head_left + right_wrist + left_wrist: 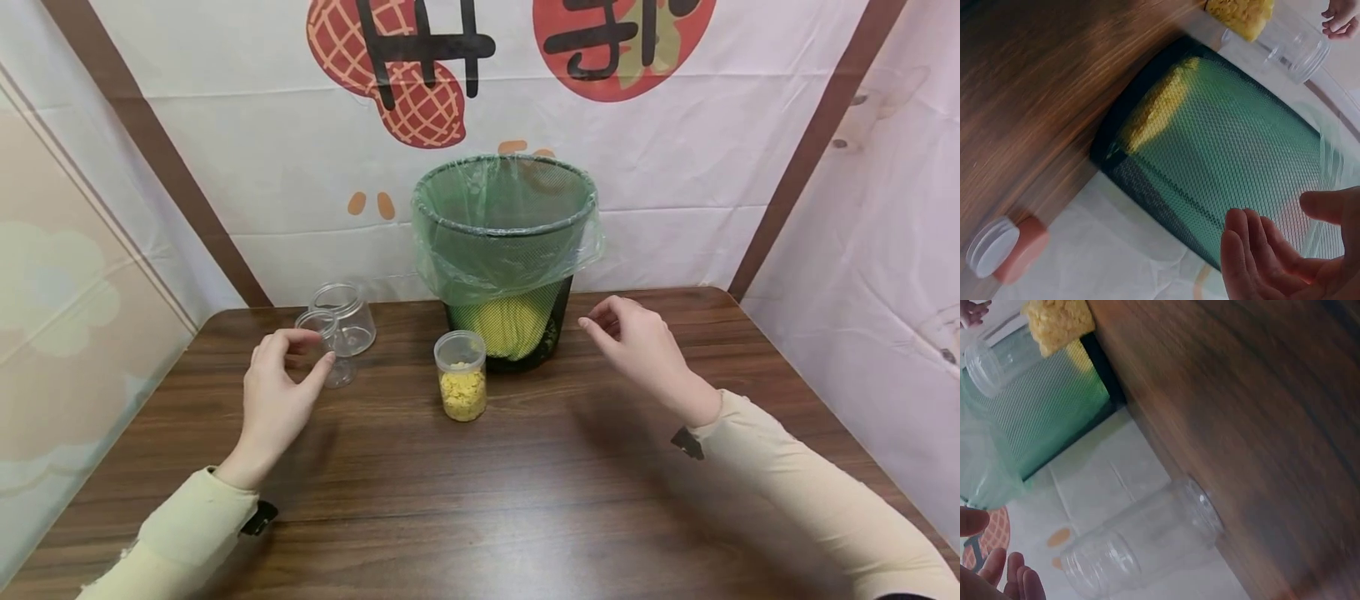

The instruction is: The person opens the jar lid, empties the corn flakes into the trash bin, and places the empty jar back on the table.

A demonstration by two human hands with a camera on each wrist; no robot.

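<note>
My left hand (279, 392) hovers by two clear jars, fingers loosely bent and nothing between them. The nearer clear jar (341, 372) is partly covered by that hand; the other clear jar (356, 327) stands just behind it. In the left wrist view a gap shows between the fingers (1015, 578) and the clear jar (1147, 540). To the right of the wastebasket, my right hand (643, 350) is raised, holding nothing, its fingers relaxed. Between the hands, an uncapped clear jar (462, 392) partly filled with yellow crumbly pieces stands upright on the table.
A black mesh wastebasket (517, 250) lined with a green bag stands at the table's back; a yellow mass shows through its lower mesh. In the right wrist view a white lid (992, 247) and a pinkish object (1024, 250) sit near the table edge. Printed cloth (660, 167) hangs behind.
</note>
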